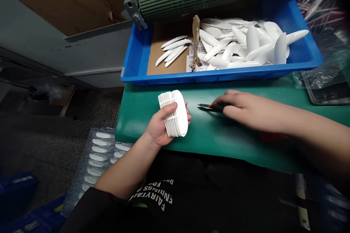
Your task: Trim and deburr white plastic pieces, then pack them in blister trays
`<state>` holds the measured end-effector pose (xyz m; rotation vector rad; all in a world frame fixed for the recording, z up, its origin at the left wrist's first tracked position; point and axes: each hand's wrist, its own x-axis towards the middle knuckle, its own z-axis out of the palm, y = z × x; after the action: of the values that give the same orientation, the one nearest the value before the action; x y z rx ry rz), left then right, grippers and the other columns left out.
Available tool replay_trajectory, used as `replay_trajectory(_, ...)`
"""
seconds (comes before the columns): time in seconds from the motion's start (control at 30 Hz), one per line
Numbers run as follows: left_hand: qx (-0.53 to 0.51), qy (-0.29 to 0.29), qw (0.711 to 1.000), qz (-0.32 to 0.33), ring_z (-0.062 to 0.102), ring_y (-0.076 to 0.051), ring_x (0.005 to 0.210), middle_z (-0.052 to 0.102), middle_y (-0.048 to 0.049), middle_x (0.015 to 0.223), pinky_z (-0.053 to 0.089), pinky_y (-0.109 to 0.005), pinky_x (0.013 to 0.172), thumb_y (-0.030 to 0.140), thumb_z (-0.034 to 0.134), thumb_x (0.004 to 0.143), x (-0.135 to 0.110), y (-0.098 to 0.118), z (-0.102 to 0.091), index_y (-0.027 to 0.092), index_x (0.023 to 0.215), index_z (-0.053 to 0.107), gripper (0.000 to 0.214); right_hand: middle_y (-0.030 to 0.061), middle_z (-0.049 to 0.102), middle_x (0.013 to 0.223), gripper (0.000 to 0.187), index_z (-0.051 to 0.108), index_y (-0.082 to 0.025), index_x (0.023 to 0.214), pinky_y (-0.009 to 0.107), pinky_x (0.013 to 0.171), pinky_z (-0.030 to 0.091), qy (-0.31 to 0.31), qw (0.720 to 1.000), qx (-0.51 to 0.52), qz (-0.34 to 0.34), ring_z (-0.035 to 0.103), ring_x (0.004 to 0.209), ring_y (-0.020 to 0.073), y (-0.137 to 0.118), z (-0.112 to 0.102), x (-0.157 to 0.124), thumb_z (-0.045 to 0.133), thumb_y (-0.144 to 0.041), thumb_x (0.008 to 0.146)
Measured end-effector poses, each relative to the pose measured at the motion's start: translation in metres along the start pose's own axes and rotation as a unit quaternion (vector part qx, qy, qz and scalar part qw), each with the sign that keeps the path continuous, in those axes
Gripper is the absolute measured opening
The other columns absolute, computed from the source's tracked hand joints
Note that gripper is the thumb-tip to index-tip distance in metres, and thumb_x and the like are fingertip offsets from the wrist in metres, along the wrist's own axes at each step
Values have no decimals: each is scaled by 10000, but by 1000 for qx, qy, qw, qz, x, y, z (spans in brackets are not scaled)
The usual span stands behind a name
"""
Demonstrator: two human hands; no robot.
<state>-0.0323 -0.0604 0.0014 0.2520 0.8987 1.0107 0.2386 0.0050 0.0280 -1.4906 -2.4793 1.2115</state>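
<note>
White moulded plastic, by the look of it: a stack of thin oval pieces (181,114) sits in the left hand (159,126), over the left part of the green mat (216,138), just near of the blue tray (207,78). Left hand is closed on the stack, thumb across the left side, fingertips showing round the right side. Pieces stand on edge, face to face, slight gaps along the left edges.

Handling guess: light, fairly stiff, smooth enough to slide on each other. Thin edges could chip or scuff. Best hold is across the whole stack, end face to end face, light squeeze; pinching one piece would let the rest fan out.

Right hand (240,107) is to the right on the mat, fingers curled over a slim black tool (216,107) with an orange band, pointed tip facing left toward the stack. Can't tell if it's gripped or just touched. Looks like a craft knife; take it by the handle, off the tip.

Far side: loose white pieces (226,49) piled in the tray's right part.
</note>
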Motion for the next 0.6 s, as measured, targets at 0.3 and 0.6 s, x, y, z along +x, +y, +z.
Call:
replay_trajectory(0.3,-22,86,996,3,754,-197,639,755,-100,747,637,-251,564,268,708,918,-3,-1,22,54,1004,734,232,144,749,971,392,740,-176,1089,365,579,485,-96,898,426,42,632,727,270,5,-1,3,458,-329,865)
replay_trajectory(0.6,-10,119,993,1,728,-179,600,735,-95,722,621,-236,552,272,622,975,-4,-2,41,67,974,732,233,91,754,1010,499,759,-235,1050,361,702,502,-34,936,351,-20,639,831,243,18,4,-6,558,-690,1006)
